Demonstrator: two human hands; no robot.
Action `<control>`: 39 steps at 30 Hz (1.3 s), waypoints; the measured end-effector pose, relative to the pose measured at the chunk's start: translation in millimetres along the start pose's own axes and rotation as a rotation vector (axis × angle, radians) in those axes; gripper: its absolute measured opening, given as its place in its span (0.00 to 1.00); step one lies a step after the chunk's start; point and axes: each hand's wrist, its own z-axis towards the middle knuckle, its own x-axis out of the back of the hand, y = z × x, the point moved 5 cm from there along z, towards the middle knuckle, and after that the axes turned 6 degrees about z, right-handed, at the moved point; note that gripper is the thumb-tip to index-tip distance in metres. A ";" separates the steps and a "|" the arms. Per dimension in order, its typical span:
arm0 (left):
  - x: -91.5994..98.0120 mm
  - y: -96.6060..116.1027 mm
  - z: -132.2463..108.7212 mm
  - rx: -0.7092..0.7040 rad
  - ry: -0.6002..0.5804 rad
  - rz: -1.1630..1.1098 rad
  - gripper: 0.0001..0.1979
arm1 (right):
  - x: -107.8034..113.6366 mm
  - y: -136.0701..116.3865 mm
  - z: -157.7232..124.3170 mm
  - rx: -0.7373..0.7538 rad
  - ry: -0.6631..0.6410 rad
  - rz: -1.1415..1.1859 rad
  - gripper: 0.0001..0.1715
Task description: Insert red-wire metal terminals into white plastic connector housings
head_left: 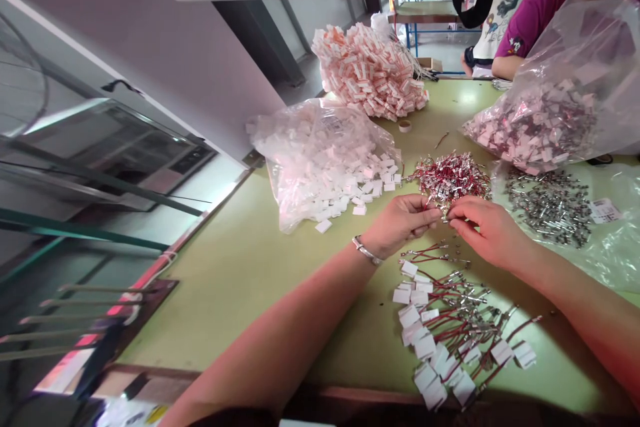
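Observation:
My left hand (400,223) and my right hand (483,227) meet fingertip to fingertip over the green table (240,267). Both pinch a small red wire piece with a metal end (443,212), at the near edge of a loose pile of red wires with metal terminals (450,177). A metal bracelet (365,251) sits on my left wrist. Just below my hands lies a spread of finished red wires with white connectors (450,327). An open clear bag of white plastic connectors (325,160) spills out to the left of my left hand.
A heap of pink-and-white parts (370,73) lies at the back. A clear bag of parts (545,120) stands at right, with small metal pieces on plastic (550,203) below it. Another person in a purple sleeve (525,30) sits across. A tape roll (405,125) lies mid-table.

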 end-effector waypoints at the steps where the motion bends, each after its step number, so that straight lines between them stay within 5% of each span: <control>1: 0.0 0.0 -0.4 -0.001 0.000 -0.005 0.15 | -0.2 1.2 0.2 -0.008 -0.009 0.006 0.08; 7: -0.7 2.8 -1.5 -0.028 -0.077 0.081 0.14 | 2.7 8.2 -0.5 -0.217 0.009 0.283 0.06; 11: 7.5 20.0 -4.1 -0.262 0.075 0.317 0.09 | -7.5 9.3 -5.9 -0.408 -0.088 0.578 0.07; 16: 7.6 33.0 -10.8 -0.453 0.140 0.513 0.06 | 4.8 1.7 -4.1 -0.162 0.024 0.217 0.05; 20: 8.5 30.5 -10.5 -0.426 0.158 0.537 0.05 | 16.0 10.9 -5.4 -0.212 0.144 0.239 0.06; 31: -3.2 35.2 -14.9 -0.571 0.058 0.691 0.09 | 7.3 11.8 -3.7 -0.119 -0.019 0.113 0.07; 39: -2.0 30.6 -15.7 -0.584 -0.022 0.794 0.10 | 9.3 5.4 -6.3 -0.198 0.049 0.189 0.06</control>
